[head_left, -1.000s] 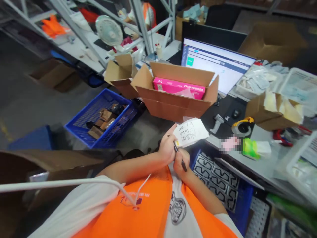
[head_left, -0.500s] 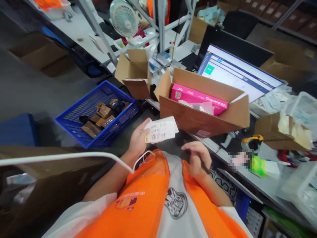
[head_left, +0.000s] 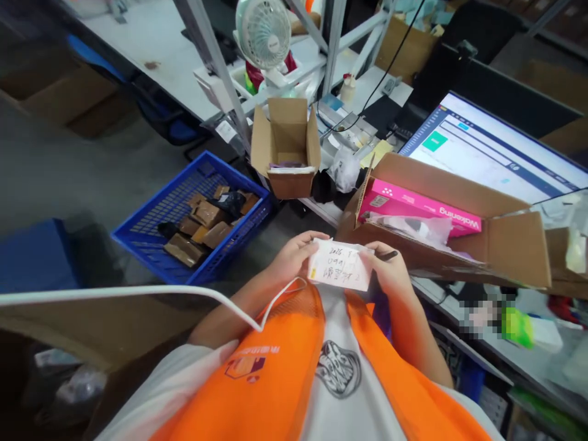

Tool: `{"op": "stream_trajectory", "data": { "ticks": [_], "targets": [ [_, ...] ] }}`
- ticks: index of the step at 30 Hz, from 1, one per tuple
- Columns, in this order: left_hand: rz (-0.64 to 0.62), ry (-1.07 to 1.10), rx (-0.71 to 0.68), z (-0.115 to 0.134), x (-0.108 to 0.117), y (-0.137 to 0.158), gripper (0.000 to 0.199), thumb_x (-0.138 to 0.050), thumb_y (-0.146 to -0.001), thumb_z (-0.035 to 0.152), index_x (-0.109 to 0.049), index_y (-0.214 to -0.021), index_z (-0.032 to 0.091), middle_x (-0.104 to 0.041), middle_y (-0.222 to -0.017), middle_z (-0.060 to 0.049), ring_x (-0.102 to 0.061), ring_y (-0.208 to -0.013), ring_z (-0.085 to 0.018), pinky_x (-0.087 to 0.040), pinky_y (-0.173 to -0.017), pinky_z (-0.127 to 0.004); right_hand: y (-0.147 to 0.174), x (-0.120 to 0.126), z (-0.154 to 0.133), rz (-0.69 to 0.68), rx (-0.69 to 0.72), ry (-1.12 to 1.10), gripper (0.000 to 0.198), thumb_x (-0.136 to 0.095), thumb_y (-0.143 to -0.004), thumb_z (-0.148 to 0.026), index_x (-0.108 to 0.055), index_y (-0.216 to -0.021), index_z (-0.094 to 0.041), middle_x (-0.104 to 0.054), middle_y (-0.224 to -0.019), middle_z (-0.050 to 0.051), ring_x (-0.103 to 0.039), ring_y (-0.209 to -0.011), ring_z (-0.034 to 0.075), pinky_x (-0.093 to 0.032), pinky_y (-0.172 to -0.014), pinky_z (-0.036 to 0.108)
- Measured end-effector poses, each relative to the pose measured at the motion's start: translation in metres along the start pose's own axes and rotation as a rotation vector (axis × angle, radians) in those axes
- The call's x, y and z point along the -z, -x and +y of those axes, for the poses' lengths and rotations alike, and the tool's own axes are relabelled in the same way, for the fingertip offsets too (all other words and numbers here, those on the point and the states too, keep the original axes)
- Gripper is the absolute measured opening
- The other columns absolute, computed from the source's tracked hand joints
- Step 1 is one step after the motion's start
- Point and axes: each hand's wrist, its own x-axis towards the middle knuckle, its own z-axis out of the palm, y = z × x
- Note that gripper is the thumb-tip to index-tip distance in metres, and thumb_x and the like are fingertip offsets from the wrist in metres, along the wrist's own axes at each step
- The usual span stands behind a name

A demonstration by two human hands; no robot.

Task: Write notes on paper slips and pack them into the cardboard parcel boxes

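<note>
My left fingers [head_left: 305, 240] and right fingers [head_left: 376, 262] pinched the paper [head_left: 342, 269], already handwritten on; the right also held a pen [head_left: 389, 255], and the carton [head_left: 514, 245] still stood open

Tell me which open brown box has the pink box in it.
The wide brown box in front of the lit screen. It alone shows the pink box inside; the smaller box near the fan does not.

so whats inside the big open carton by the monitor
The carton holds a pink box marked Wakening and some whitish plastic. The bottom beneath them is covered, so anything there can't be seen.
</note>
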Motion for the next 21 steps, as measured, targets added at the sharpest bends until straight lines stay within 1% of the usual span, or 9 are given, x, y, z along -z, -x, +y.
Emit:
{"op": "stream_trajectory", "data": {
  "ticks": [3, 8, 10, 12, 13, 15, 17, 18, 21],
  "targets": [
    [-0.095, -0.006, 0.109, 0.009, 0.005, -0.013, 0.034, -0.086, -0.071, 0.035, -0.077, -0.099, 0.017, -0.075, -0.091, -0.01, -0.07, -0.071, -0.021, -0.055, -0.06, -0.027, 0.003, 0.005, -0.002, 0.075, -0.015, 0.011, 0.034, -0.082, -0.072, -0.049, -0.07, -0.079, -0.018, -0.066, -0.07, 0.001, -0.055, -0.061, 0.014, -0.041, -0.055, 0.026],
    [-0.246, -0.009, 0.173, 0.017, -0.01, -0.032, 0.037, -0.089, -0.064, 0.026, -0.076, -0.096, 0.014, -0.075, -0.091, -0.009, -0.069, -0.077, -0.019, -0.055, -0.071, -0.028, 0.014, 0.019, -0.008, 0.21, 0.036, 0.157, 0.033, -0.077, -0.076, -0.049, -0.071, -0.084, -0.017, -0.064, -0.072, 0.002, -0.054, -0.062, 0.014, -0.042, -0.055, 0.027],
    [-0.241, -0.079, 0.138, 0.017, -0.019, -0.037, 0.041, -0.089, -0.063, 0.026, -0.074, -0.098, 0.013, -0.073, -0.092, -0.008, -0.068, -0.078, -0.017, -0.055, -0.073, -0.027, 0.028, 0.018, -0.018, 0.42, 0.197, 0.321, 0.028, -0.076, -0.079, -0.041, -0.072, -0.096, -0.018, -0.067, -0.087, 0.004, -0.054, -0.064, 0.012, -0.045, -0.058, 0.028],
    [-0.208, -0.187, 0.042, 0.016, -0.028, -0.04, 0.044, -0.088, -0.065, 0.025, -0.073, -0.103, 0.012, -0.069, -0.088, -0.004, -0.065, -0.075, -0.014, -0.053, -0.07, -0.024, 0.047, 0.01, -0.032, 0.68, 0.428, 0.474, 0.026, -0.075, -0.081, -0.029, -0.069, -0.105, -0.021, -0.065, -0.1, 0.004, -0.053, -0.065, 0.011, -0.047, -0.062, 0.028],
    [-0.192, -0.241, -0.022, 0.015, -0.032, -0.041, 0.045, -0.087, -0.066, 0.024, -0.072, -0.106, 0.012, -0.066, -0.085, -0.002, -0.063, -0.073, -0.012, -0.052, -0.069, -0.022, 0.056, 0.003, -0.039, 0.726, 0.529, 0.528, 0.025, -0.074, -0.082, -0.023, -0.068, -0.106, -0.022, -0.065, -0.099, 0.003, -0.053, -0.066, 0.01, -0.047, -0.062, 0.028],
    [-0.192, -0.338, -0.14, 0.014, -0.041, -0.04, 0.045, -0.085, -0.069, 0.024, -0.071, -0.111, 0.012, -0.061, -0.081, 0.001, -0.059, -0.07, -0.009, -0.049, -0.064, -0.018, 0.069, -0.014, -0.051, 0.594, 0.64, 0.588, 0.019, -0.071, -0.085, -0.015, -0.065, -0.101, -0.022, -0.064, -0.088, 0.001, -0.055, -0.066, 0.011, -0.046, -0.061, 0.027],
    [-0.248, -0.408, -0.206, 0.013, -0.049, -0.037, 0.041, -0.082, -0.075, 0.026, -0.071, -0.112, 0.013, -0.061, -0.081, 0.0, -0.059, -0.069, -0.009, -0.049, -0.063, -0.018, 0.072, -0.03, -0.056, 0.393, 0.642, 0.621, 0.013, -0.067, -0.088, -0.013, -0.064, -0.098, -0.021, -0.062, -0.079, 0.0, -0.056, -0.067, 0.012, -0.046, -0.061, 0.026],
    [-0.285, -0.439, -0.22, 0.012, -0.052, -0.035, 0.037, -0.08, -0.078, 0.028, -0.071, -0.111, 0.013, -0.064, -0.083, -0.002, -0.061, -0.071, -0.01, -0.051, -0.064, -0.019, 0.07, -0.036, -0.056, 0.358, 0.624, 0.626, 0.012, -0.066, -0.089, -0.014, -0.063, -0.098, -0.021, -0.062, -0.078, 0.0, -0.056, -0.066, 0.012, -0.046, -0.06, 0.025],
    [-0.367, -0.511, -0.249, 0.012, -0.059, -0.033, 0.024, -0.074, -0.085, 0.029, -0.073, -0.102, 0.012, -0.072, -0.089, -0.007, -0.067, -0.078, -0.014, -0.055, -0.069, -0.021, 0.063, -0.043, -0.049, 0.422, 0.573, 0.596, 0.008, -0.065, -0.091, -0.016, -0.063, -0.097, -0.02, -0.062, -0.078, 0.0, -0.056, -0.067, 0.011, -0.046, -0.06, 0.024]
  ]
}}
